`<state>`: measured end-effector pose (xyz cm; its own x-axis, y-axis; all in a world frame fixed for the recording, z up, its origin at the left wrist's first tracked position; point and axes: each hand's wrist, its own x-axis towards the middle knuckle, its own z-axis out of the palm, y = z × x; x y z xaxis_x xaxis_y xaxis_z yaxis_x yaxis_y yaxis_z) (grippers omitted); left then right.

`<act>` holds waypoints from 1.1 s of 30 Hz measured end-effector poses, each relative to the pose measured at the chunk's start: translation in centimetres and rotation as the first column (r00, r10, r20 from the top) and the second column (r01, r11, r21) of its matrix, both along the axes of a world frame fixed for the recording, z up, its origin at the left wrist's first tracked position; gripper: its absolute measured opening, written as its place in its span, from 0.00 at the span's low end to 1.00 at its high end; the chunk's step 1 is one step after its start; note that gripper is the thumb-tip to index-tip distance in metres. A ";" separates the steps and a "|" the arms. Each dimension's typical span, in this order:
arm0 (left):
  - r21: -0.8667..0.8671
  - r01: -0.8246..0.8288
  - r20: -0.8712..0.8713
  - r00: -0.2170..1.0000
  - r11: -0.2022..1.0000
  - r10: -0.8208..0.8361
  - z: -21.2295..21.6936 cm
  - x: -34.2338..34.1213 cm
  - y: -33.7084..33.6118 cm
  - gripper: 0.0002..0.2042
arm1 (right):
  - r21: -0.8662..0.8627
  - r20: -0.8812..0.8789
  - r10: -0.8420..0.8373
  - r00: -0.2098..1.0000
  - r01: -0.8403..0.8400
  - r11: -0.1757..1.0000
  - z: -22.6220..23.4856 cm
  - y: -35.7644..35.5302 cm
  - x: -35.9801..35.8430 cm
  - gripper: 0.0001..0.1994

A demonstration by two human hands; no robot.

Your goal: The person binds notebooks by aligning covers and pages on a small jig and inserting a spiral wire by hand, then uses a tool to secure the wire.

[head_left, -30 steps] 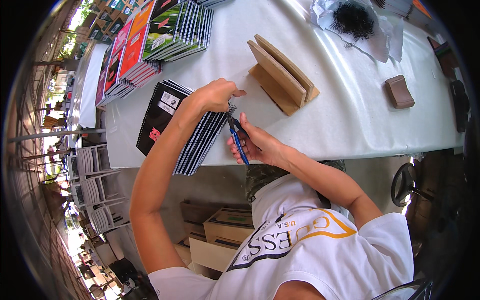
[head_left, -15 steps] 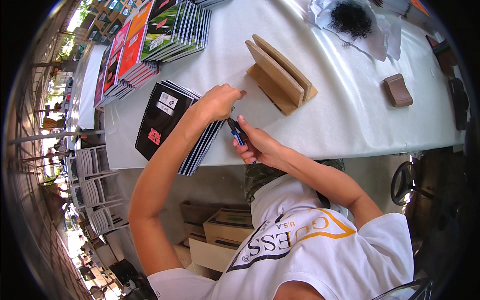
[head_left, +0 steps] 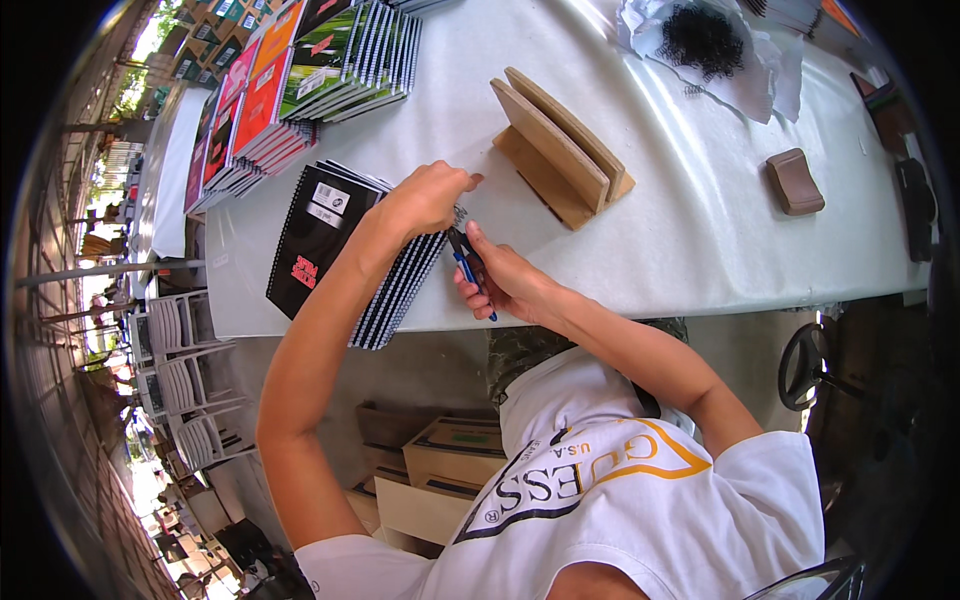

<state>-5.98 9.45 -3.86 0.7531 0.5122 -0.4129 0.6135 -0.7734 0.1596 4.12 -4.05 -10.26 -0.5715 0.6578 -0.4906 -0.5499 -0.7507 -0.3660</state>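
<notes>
Centrally, blue-handled pliers (head_left: 462, 264) point toward eleven o'clock, their dark tip close to the fingers of the left hand; all clock positions are read from the middle of the view. The right hand (head_left: 512, 282) is closed around the handles, thumb raised along the upper side. The left hand (head_left: 425, 202) is curled over the upper bound edge of a leaning stack of black notebooks (head_left: 325, 235); whether it pinches anything cannot be told. A short wire coil (head_left: 460, 213) shows between the two hands. The notebooks lie at ten o'clock, their spiral bindings side by side and their lower ends reaching the near edge of the white table (head_left: 690, 240).

At one o'clock stands a wooden stand (head_left: 550, 140) with two upright boards and a gap between them. Farther out in the same direction, a crumpled white paper sheet (head_left: 768, 85) bears a tangle of black wire coils (head_left: 700, 42). A brown block (head_left: 797, 182) rests at two o'clock, and stacks of colourful notebooks (head_left: 270, 95) at eleven. Below the table, between six and seven o'clock, sit cardboard boxes (head_left: 455, 445), contents not discernible.

Compared with half a second earlier, more of the blue handle is exposed and the coil shows more clearly.
</notes>
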 end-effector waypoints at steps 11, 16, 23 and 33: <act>0.079 0.000 -0.038 0.999 0.997 0.003 -0.5 0.4 -1.6 0.35 | -0.077 0.008 0.032 0.999 -0.032 0.997 -0.3 0.1 0.6 0.33; -0.030 -0.036 -0.006 0.999 0.999 0.036 -0.2 0.2 -0.8 0.37 | -0.146 0.070 0.079 0.994 -0.069 0.987 0.2 -0.3 0.7 0.36; 0.011 -0.035 0.012 0.999 0.999 0.035 -0.5 0.1 -1.1 0.37 | -0.160 -0.033 0.069 0.997 -0.073 0.984 -0.5 0.9 0.4 0.36; 0.151 -0.065 0.169 0.985 0.986 0.039 -2.1 0.2 -5.1 0.39 | -0.024 0.188 0.155 0.970 -0.153 0.988 1.3 -3.3 4.2 0.30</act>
<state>-5.75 4.38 -5.95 0.7748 0.6006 -0.1975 0.6288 -0.7645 0.1421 8.33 -7.34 -8.95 -0.5619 0.5639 -0.6051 -0.3487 -0.8249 -0.4449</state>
